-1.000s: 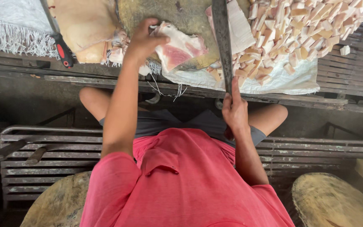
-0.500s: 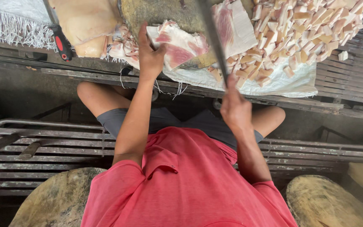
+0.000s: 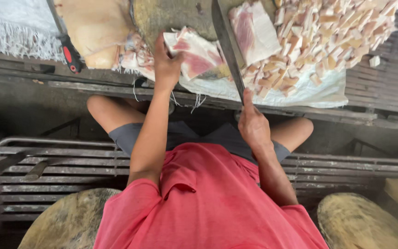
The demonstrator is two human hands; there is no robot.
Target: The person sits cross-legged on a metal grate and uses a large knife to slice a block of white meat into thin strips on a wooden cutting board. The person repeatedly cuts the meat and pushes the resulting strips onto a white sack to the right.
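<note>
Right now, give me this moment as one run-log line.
left hand: on meat slab | right hand: grips cleaver, blade over block | cut pieces: piled right
</note>
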